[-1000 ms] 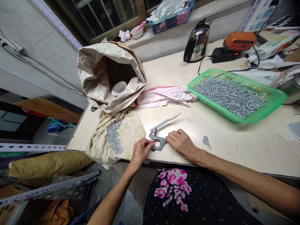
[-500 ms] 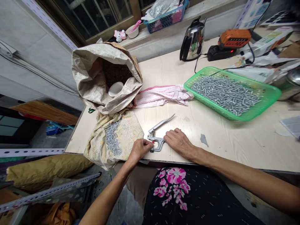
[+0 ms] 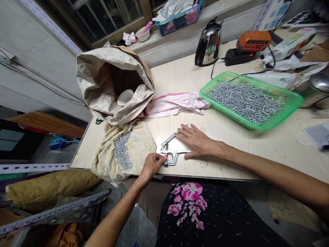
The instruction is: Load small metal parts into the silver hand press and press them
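A pair of grey snap-fastener pliers (image 3: 175, 157) lies on the table, its handles apart, with a spring and a small red piece at the jaws. My left hand (image 3: 152, 165) is closed in a pinch at the jaws; what lies between the fingertips is too small to make out. My right hand (image 3: 196, 140) is open, fingers stretched out over the upper handle, with the thumb by the end of the lower handle. Left of the pliers, a pile of small silvery metal pieces (image 3: 122, 151) rests on a patterned cloth (image 3: 141, 137).
A green basket (image 3: 290, 106) full of similar metal pieces stands at the right. At the back left is a large open sack (image 3: 89, 82) with a white bowl (image 3: 125, 97) inside. A pink-white cloth (image 3: 177, 104), kettle (image 3: 209, 43) and orange battery (image 3: 254, 41) are behind.
My right hand has opened from a curled shape and moved up over the upper handle, its fingers spread. My left hand stays pinched at the jaws. The whole view has shifted slightly.
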Demonstrator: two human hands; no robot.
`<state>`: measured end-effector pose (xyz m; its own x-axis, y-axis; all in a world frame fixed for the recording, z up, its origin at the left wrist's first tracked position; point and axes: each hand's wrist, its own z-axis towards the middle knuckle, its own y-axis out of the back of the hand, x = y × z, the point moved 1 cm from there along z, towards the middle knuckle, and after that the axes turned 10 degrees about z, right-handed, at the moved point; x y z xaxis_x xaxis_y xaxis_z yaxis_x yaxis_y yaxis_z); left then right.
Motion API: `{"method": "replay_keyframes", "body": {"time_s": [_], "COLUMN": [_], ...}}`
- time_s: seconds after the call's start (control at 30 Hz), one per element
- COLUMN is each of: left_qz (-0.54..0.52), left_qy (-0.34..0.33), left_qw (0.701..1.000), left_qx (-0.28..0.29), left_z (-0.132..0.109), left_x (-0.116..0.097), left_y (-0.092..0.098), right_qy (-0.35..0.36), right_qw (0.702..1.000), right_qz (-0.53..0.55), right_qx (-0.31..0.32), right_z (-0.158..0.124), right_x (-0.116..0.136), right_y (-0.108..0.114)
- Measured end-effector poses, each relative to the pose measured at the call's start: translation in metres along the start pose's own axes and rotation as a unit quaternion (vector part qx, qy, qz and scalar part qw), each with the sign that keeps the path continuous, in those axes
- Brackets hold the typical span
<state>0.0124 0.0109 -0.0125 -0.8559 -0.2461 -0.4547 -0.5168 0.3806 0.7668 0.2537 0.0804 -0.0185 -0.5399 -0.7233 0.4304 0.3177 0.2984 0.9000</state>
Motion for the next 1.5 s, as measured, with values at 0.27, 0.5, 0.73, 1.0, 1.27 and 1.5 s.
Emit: {"method": "replay_keyframes", "body": {"time_s": [0.27, 0.5, 0.73, 1.0, 1.27, 1.5], "left_qz": [-0.001, 0.017, 0.169, 0.309, 0.31, 0.334], "left_qy": [0.007, 0.012, -0.114, -0.301, -0.351, -0.354], "left_qw": [1.0, 1.0, 0.962, 0.894, 0.883, 0.873], "left_qx": [0.005, -0.003, -0.182, -0.122, -0.034, -0.01], "left_z": [-0.001, -0.002, -0.02, 0.016, 0.026, 0.026], "left_x": [-0.002, -0.002, -0.021, -0.06, -0.082, -0.086], "left_y": [0.0, 0.002, -0.011, -0.008, -0.003, -0.003], "right_qy": [-0.018, -0.035, -0.046, -0.07, -0.048, -0.082], "right_qw": [1.0, 0.999, 0.999, 0.997, 0.998, 0.996], "right_qz": [-0.007, -0.017, -0.021, 0.006, 0.026, 0.012], "right_qx": [-0.008, 0.001, 0.008, 0.022, 0.033, 0.036], "right_z": [0.009, 0.012, 0.009, -0.001, -0.019, -0.02], "right_x": [-0.004, 0.002, 0.013, 0.002, 0.01, 0.017], "right_y": [0.003, 0.009, 0.009, 0.016, 0.022, 0.012]}}
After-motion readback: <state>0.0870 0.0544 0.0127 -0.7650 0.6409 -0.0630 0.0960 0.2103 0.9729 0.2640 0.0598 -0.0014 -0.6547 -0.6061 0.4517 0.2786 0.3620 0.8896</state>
